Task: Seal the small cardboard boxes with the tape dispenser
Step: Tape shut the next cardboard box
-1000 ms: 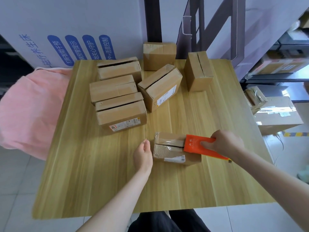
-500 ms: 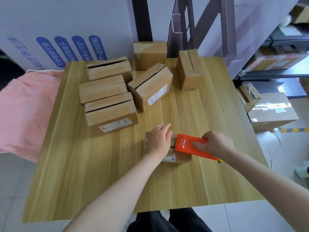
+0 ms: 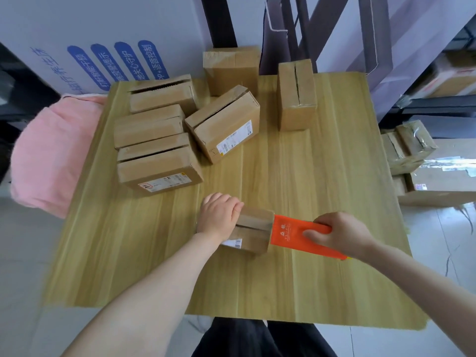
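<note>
left hand (image 3: 219, 217) clasps the left end of the small box (image 3: 253, 229), which sits front-middle on the wooden table (image 3: 309, 279) | right hand (image 3: 340, 234) grasps the orange tape dispenser (image 3: 293, 233), front edge against the box's right end | 6 other boxes (image 3: 157, 163) stand toward the far side | pink cloth (image 3: 51, 150) lies beside the left edge

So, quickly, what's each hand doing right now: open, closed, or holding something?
Left hand: fingers curled over the end of the small cardboard box, holding it.
Right hand: closed, gripping the orange tape dispenser.
</note>
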### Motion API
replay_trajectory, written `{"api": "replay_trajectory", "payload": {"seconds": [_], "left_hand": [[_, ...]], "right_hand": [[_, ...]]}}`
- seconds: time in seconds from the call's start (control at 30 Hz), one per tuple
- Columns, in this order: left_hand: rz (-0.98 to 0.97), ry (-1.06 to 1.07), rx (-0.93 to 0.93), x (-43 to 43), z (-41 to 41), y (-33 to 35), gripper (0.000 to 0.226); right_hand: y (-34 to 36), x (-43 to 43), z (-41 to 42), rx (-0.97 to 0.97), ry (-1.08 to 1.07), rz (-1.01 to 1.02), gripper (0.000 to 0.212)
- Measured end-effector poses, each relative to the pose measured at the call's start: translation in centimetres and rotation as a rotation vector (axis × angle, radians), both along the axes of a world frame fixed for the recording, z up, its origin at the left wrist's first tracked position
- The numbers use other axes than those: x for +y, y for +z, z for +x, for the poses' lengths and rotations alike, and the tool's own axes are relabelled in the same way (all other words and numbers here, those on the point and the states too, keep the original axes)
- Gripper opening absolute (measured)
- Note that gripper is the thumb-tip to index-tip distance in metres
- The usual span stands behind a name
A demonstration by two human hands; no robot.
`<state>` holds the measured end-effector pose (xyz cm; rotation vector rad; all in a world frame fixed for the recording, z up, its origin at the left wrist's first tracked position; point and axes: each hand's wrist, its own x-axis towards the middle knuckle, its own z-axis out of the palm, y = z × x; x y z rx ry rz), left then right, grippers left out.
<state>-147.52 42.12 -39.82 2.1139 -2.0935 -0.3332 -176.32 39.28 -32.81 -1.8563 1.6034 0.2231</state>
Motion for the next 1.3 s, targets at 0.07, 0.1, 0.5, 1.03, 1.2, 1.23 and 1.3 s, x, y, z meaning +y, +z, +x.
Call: {"api": "replay_trajectory", "payload": {"seconds": [0.07,0.1,0.5,1.03,1.2,1.23,1.3], "left_hand": [[0.003,-0.001,-0.015,0.0,-0.1,0.0,0.055],[-0.001,0.000,-0.024,0.0,-0.1,0.0,0.055],[-0.030,0.014,-0.091,0.1,-0.6,0.1,0.053],[0.017,-0.003,-0.021,0.2,-0.4,0.4,0.055],[0.059,-0.058,-0.018,0.4,-0.1,0.8,0.056],[0.075,-0.026,-0.032,0.5,-0.2,0.9,0.057],[0.099,0.140,-0.034,0.8,-0.6,1.4,0.058]], "right_hand": [[-0.2,-0.2,-2.2,0.040,0.006,0.003,0.028],[-0.3,-0.2,-2.9,0.059,0.015,-0.002,0.031],[0.6,-1.6,3.8,0.303,0.110,-0.001,0.043],[0.0,-0.4,7.5,0.385,-0.149,0.049,0.030],[1.6,0.6,4.2,0.224,-0.452,-0.048,0.049],[2.0,0.8,3.6,0.156,-0.486,-0.080,0.050],[2.9,1.2,2.9,-0.036,-0.559,-0.157,0.047]]}}
